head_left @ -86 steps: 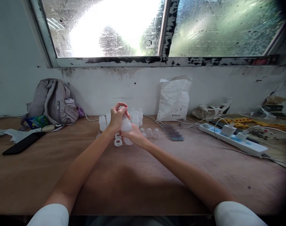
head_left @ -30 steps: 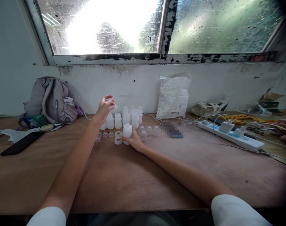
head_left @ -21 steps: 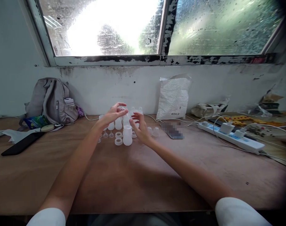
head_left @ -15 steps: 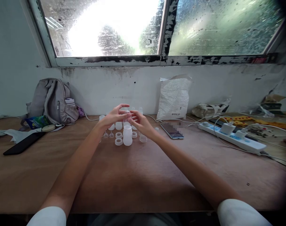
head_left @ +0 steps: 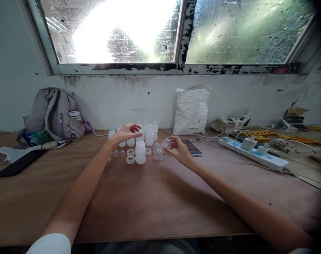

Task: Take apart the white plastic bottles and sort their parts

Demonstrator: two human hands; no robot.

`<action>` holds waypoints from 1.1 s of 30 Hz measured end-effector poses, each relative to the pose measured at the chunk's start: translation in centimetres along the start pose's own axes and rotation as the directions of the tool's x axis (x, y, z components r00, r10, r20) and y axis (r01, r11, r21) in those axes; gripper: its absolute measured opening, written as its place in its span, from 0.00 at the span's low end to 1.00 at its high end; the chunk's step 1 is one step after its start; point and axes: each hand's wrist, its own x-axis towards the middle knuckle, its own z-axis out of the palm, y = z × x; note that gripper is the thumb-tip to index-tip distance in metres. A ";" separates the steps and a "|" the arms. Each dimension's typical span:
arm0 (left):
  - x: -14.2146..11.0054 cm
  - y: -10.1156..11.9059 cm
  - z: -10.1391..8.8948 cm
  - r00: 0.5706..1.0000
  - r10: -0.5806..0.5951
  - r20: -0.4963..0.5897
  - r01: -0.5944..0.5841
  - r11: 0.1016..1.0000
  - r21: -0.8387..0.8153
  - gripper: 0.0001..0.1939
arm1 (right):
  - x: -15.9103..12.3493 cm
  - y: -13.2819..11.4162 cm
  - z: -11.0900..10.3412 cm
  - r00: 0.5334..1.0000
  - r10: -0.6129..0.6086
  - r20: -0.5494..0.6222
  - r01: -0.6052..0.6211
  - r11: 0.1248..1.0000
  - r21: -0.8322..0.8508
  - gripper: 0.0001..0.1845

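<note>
My left hand [head_left: 127, 133] hovers over the bottles with its fingers apart, holding nothing. A frosted baby bottle [head_left: 140, 155] stands upright in front, just right of that hand. To the right, my right hand [head_left: 179, 150] pinches a clear dome-shaped bottle cap [head_left: 165, 144], tilted above the table. Another clear cap [head_left: 158, 154] rests close to its fingertips. Several assembled bottles [head_left: 149, 135] stand behind the front one. White screw rings [head_left: 130, 159] and clear teats [head_left: 122, 151] lie left of the front bottle, partly beneath my left forearm.
A phone [head_left: 194, 150] lies behind my right hand, with a white power strip [head_left: 252, 153] and cables farther right. Against the wall are a white plastic bag [head_left: 191, 112] and a grey backpack [head_left: 53, 114]. A black flat case [head_left: 20, 163] lies at left.
My right hand has moved right, away from the front bottle, and now holds a clear cap. My left hand has parted from the bottle's top and opened slightly to the left.
</note>
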 end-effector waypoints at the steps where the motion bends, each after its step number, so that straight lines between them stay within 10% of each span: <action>1: 0.0 -0.1 0.0 0.999 -0.001 0.048 -0.001 1.000 0.030 0.16 | -0.5 1.4 -0.1 1.000 0.022 -0.003 -0.022 0.998 -0.057 0.24; 7: -0.1 0.0 0.2 0.966 -0.070 0.249 0.001 0.964 0.268 0.15 | -1.6 4.9 0.6 0.990 0.096 0.103 -0.069 0.969 -0.238 0.24; 18: -0.1 0.2 0.4 0.966 -0.044 0.253 -0.037 0.952 0.303 0.13 | -1.8 3.4 0.8 0.995 -0.102 0.016 0.102 0.945 -0.311 0.19; 22: -0.3 0.7 0.5 0.958 -0.010 0.286 -0.065 0.966 0.252 0.10 | -2.2 0.2 1.4 0.998 -0.038 -0.058 0.038 0.999 -0.011 0.14; 25: -0.5 1.4 0.7 0.949 0.021 0.315 -0.069 0.987 0.142 0.10 | -2.7 -2.1 2.3 0.992 0.073 0.105 -0.102 0.946 0.307 0.15; 28: -0.9 2.0 1.2 0.936 0.048 0.349 -0.032 0.998 -0.050 0.12 | -2.6 -3.7 3.0 0.919 0.120 0.376 -0.319 0.787 0.528 0.20; 33: -1.0 2.3 2.6 0.964 0.103 0.245 0.004 0.916 -0.400 0.13 | -0.2 -5.2 3.9 0.649 -0.031 0.760 -0.649 0.497 0.575 0.17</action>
